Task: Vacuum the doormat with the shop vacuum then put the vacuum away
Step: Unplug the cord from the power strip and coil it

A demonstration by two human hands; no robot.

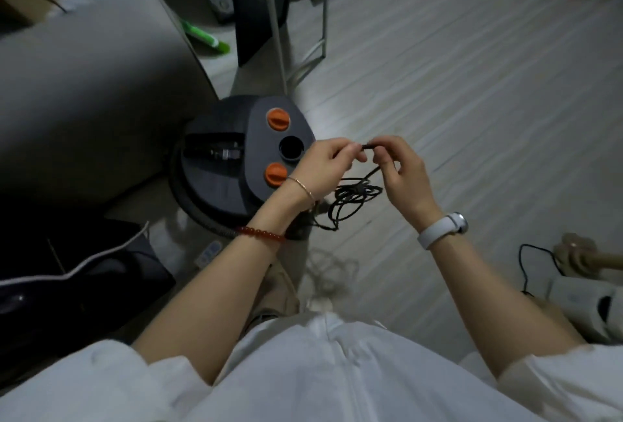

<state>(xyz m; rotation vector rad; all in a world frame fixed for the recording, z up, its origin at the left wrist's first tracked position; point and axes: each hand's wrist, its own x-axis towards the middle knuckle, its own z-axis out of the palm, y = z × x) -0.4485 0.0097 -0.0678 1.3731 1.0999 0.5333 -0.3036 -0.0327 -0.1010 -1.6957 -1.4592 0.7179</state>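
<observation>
1. The room is dim, with muted, greyish colour overall.
2. The brightest patch falls on the pale floor [455, 84] just beyond the vacuum [236, 158].
3. The left side sinks into deep shadow.
4. Wide-angle distortion bends the edges.
5. Detail is soft, and the white shirt [320, 371] is blurred.

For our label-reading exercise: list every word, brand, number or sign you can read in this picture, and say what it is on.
No text can be read in this picture.
Shop vacuum: no readable brand or label on its lid or on the orange knobs.
Small white remote-like object on the floor: bluish marks, too small and blurred to read.
White device at the right edge: faint marks, too blurred to read.
</observation>
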